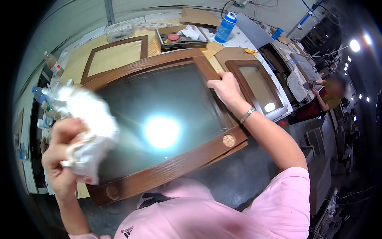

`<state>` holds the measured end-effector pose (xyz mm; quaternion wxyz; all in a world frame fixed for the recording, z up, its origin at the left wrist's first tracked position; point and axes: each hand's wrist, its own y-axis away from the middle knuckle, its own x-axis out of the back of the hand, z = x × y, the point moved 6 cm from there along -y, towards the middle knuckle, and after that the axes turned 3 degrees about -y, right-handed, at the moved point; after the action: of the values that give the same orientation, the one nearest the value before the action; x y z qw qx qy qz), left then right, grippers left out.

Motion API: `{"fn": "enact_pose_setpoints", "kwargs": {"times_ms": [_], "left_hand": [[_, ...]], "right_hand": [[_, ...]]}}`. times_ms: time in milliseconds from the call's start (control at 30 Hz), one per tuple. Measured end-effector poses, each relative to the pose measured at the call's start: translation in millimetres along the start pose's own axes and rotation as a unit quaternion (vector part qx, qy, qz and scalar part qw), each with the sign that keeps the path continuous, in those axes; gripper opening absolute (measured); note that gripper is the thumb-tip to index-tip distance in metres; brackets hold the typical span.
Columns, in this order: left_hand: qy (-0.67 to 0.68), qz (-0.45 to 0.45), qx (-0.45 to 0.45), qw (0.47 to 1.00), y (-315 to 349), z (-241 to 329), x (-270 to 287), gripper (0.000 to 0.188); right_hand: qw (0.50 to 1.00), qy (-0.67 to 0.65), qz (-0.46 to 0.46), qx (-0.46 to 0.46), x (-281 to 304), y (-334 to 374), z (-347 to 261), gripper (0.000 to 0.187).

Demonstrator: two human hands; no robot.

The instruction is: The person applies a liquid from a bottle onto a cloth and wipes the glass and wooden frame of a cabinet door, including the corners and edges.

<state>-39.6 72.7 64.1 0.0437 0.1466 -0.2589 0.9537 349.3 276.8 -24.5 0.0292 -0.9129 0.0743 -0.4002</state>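
A large brown wooden cabinet door [175, 171] with a dark glass panel [191, 95] lies tilted across the table in front of me. A lamp's bright reflection shows in the glass. My left hand [63, 155] is closed around a crumpled white cloth [93, 123], which is held over the door's left side and blurred by motion. My right hand [227, 89] grips the door's right frame piece, its fingers bent over the wood. Two round hinge holes mark the near frame piece.
Smaller glazed doors lie at the right [254, 85] and as an open frame [115, 57] behind. A tray of odds and ends [181, 38] and a blue water bottle [225, 28] stand at the back. Plastic bottles [51, 63] line the left edge. Another person [328, 93] works at far right.
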Motion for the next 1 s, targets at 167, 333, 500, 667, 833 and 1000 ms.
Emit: {"fn": "enact_pose_setpoints", "kwargs": {"times_ms": [167, 333, 500, 667, 833, 1000], "left_hand": [[-0.060, -0.200, -0.117, 0.971, -74.9, 18.9, -201.0, 0.030], [-0.188, -0.314, -0.252, 0.896, -51.0, -0.4, -272.4, 0.045], [-0.222, -0.284, -0.151, 0.920, -69.1, -9.2, -209.5, 0.027], [-0.258, -0.273, -0.196, 0.906, -15.9, 19.7, -213.0, 0.050], [-0.363, -0.188, -0.100, 0.907, 63.4, 26.0, -93.1, 0.028], [-0.425, 0.268, 0.172, 0.847, 180.8, 35.8, 85.6, 0.013]], "right_hand": [[0.997, -0.068, -0.035, 0.001, -18.5, -1.6, -19.6, 0.041], [0.998, -0.062, -0.010, 0.016, -11.1, 0.1, -8.0, 0.044], [0.999, -0.042, -0.018, 0.006, -5.2, -7.7, 2.5, 0.044], [0.978, -0.174, -0.107, 0.031, -34.6, -8.5, -10.2, 0.033], [0.964, -0.254, -0.061, 0.038, 1.9, -9.6, 18.6, 0.031], [0.975, -0.193, -0.104, 0.035, -20.7, 1.7, -14.1, 0.027]]}}
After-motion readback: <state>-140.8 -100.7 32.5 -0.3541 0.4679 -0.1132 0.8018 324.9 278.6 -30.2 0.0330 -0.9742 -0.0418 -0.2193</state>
